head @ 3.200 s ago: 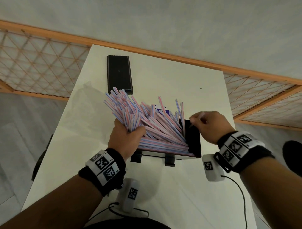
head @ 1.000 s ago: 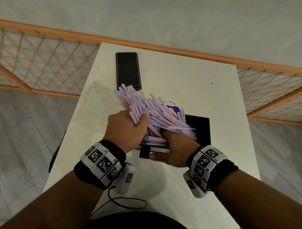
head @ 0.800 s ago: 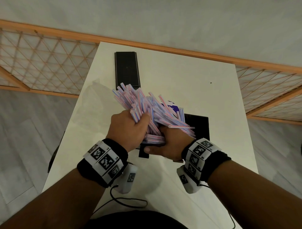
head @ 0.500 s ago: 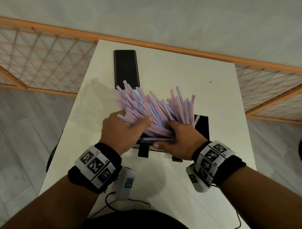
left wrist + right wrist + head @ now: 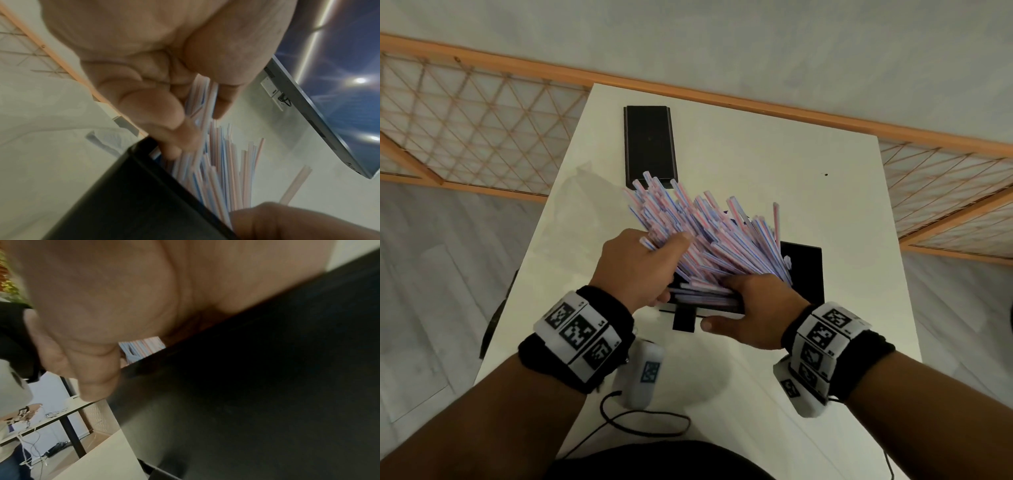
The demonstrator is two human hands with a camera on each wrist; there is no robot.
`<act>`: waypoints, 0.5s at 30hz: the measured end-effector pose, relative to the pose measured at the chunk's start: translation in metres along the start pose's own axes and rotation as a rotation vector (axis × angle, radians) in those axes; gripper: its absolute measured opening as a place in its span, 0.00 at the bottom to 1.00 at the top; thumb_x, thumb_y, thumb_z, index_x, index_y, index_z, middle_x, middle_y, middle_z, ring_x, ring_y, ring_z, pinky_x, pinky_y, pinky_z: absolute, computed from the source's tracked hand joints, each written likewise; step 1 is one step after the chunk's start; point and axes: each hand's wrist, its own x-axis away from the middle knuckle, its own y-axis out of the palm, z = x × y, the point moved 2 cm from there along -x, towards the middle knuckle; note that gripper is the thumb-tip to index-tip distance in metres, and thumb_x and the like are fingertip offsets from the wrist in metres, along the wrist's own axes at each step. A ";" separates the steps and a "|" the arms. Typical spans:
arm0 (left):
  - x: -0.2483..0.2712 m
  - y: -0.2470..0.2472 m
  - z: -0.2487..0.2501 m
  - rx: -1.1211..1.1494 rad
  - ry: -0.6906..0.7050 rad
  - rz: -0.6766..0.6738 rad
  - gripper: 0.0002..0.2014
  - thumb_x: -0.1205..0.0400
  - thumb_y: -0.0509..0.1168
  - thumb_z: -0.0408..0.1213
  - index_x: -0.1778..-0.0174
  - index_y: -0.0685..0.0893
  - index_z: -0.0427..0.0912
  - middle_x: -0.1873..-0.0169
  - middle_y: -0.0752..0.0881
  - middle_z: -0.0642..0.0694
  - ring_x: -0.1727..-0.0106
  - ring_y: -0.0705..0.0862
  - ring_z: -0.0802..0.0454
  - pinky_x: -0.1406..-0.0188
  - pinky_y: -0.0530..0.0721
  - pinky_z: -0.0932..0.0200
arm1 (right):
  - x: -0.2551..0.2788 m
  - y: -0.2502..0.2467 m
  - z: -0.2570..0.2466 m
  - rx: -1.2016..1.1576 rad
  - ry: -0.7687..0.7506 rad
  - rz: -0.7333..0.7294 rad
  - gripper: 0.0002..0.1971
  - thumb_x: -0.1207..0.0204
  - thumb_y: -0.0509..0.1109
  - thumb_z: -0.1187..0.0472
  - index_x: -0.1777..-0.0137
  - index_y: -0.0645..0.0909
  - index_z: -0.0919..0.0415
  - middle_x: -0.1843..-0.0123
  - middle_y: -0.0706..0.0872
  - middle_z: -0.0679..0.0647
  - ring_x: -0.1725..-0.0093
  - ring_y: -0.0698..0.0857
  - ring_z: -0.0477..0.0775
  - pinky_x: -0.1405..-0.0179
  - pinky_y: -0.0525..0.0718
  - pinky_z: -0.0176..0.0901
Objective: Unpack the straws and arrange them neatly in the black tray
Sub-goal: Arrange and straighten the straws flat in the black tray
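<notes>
your left hand (image 5: 635,269) sits at the left side of the big fan of pink, blue and white striped plastic straws (image 5: 709,236), fingers curled round the left part of the bundle, with straw ends poking out over your knuckles. in the left wrist view the curled fingers (image 5: 156,113) close on blurred straws (image 5: 218,170) just above the rim of the black rectangular tray (image 5: 131,199). the straws stand tilted, lower ends down in the tray, upper ends spreading away toward the far left of the white table (image 5: 756,144).

the black rectangular tray (image 5: 806,270) lies near the middle of the table, mostly covered by the straws and your hands, its right part bare. a flat layer of straws lies along its near edge, just between your 2 hands.

your right hand (image 5: 753,313) is at the near right of the bundle, fingers tucked in under the straws at the tray's near edge and thumb pointing left along the tray front. how tightly those fingers close you cannot tell: the right wrist view shows only a blurred palm (image 5: 123,296) against the dark tray wall (image 5: 257,378).

at the far left of the table lies a second long black tray-like piece (image 5: 650,144), apart from the rest. behind the table runs a wooden lattice rail (image 5: 465,113).
</notes>
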 end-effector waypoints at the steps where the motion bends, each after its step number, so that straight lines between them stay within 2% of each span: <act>1: -0.001 0.000 0.000 -0.008 -0.012 -0.021 0.24 0.18 0.73 0.54 0.59 0.90 0.31 0.70 0.91 0.36 0.80 0.87 0.48 0.83 0.80 0.62 | -0.002 0.002 0.000 -0.001 0.011 -0.023 0.34 0.35 0.68 0.24 0.36 0.80 0.46 0.48 0.86 0.44 0.47 0.85 0.52 0.45 0.82 0.44; 4: -0.003 0.000 -0.002 0.007 -0.021 -0.034 0.20 0.21 0.76 0.53 0.63 0.92 0.36 0.75 0.90 0.40 0.80 0.87 0.48 0.81 0.79 0.63 | -0.010 0.001 -0.006 -0.049 0.049 -0.031 0.28 0.33 0.73 0.30 0.40 0.78 0.47 0.53 0.84 0.44 0.53 0.82 0.51 0.52 0.78 0.41; 9: -0.002 -0.001 -0.007 0.105 -0.004 0.019 0.21 0.19 0.74 0.50 0.64 0.90 0.33 0.76 0.89 0.38 0.82 0.84 0.48 0.81 0.80 0.60 | -0.013 0.001 -0.016 -0.110 -0.011 0.020 0.23 0.30 0.76 0.36 0.41 0.78 0.46 0.53 0.81 0.42 0.51 0.81 0.49 0.49 0.77 0.41; 12: 0.000 0.000 -0.010 0.170 0.027 0.059 0.22 0.17 0.72 0.50 0.63 0.89 0.30 0.77 0.88 0.37 0.82 0.84 0.45 0.80 0.80 0.58 | -0.016 0.001 -0.020 -0.069 0.021 0.023 0.33 0.30 0.72 0.31 0.34 0.72 0.51 0.47 0.78 0.45 0.48 0.78 0.50 0.49 0.74 0.42; 15: -0.002 -0.001 -0.014 0.229 0.030 0.084 0.21 0.16 0.70 0.51 0.66 0.89 0.36 0.78 0.88 0.39 0.81 0.84 0.42 0.77 0.81 0.56 | -0.016 -0.005 -0.024 -0.092 0.056 0.080 0.38 0.29 0.70 0.30 0.30 0.68 0.56 0.48 0.75 0.46 0.49 0.78 0.53 0.52 0.71 0.40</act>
